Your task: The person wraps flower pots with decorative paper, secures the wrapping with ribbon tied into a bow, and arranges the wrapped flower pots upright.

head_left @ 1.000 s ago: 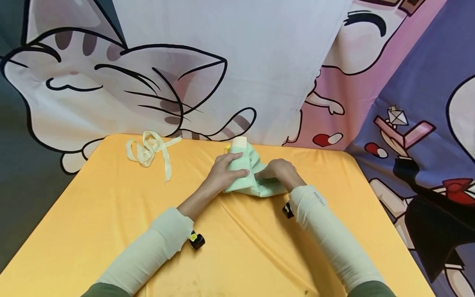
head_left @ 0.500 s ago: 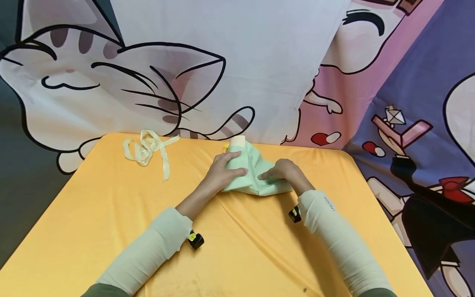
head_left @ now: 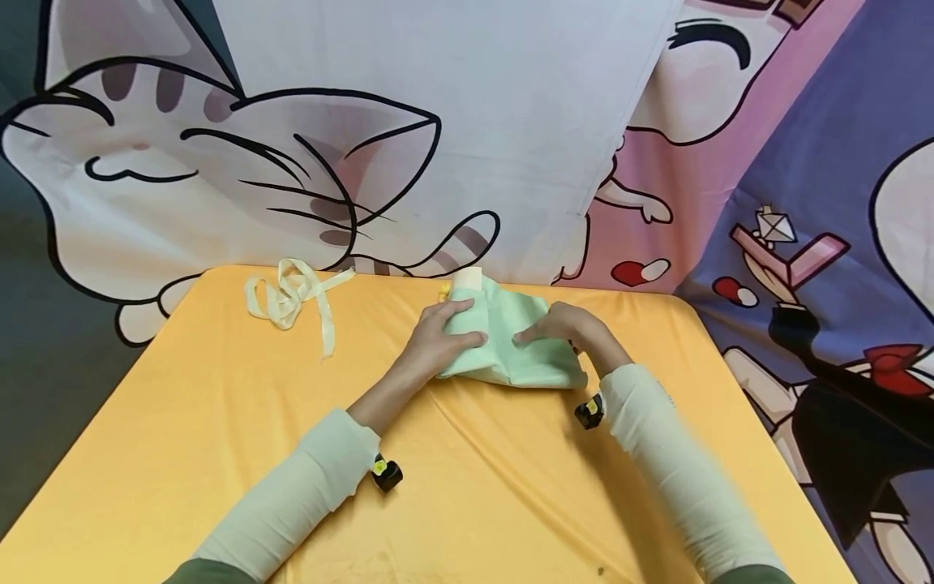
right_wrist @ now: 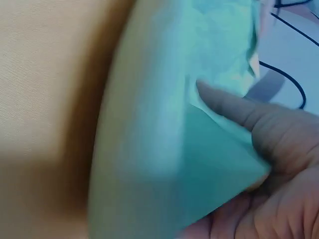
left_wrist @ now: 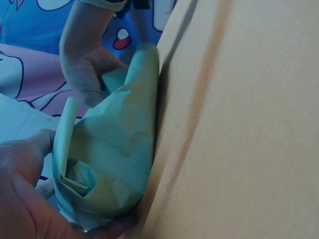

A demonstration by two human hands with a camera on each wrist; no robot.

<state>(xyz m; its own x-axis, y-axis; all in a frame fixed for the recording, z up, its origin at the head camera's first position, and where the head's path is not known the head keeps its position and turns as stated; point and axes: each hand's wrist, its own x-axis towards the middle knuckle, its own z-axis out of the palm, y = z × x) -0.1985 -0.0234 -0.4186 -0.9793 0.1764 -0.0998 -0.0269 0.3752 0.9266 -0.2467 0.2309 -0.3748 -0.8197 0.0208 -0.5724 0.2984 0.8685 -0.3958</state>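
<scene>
Mint-green paper [head_left: 503, 349], folded round into a loose bundle, stands at the back middle of the table. A flat cream end [head_left: 468, 279] sticks up from its top left. My left hand [head_left: 430, 341] grips the bundle's left side, thumb across the front; its other fingers go behind. On the right, my right hand [head_left: 572, 326] holds the paper's loose side, thumb on the front face and fingers behind. The right wrist view shows that thumb lying over a folded flap [right_wrist: 214, 154]. Seen from the left wrist, the paper [left_wrist: 114, 144] forms a hollow, creased pocket.
A loosely tangled cream ribbon [head_left: 292, 296] lies at the back left of the yellow-covered table [head_left: 467, 487]. Just behind the bundle is a small yellow thing [head_left: 444, 289], mostly hidden. A printed cloth backdrop [head_left: 540, 122] hangs along the table's back edge.
My right hand has moved right and slightly up, drawing the paper's right side out wider and flatter. The left hand keeps its grip in the same place.
</scene>
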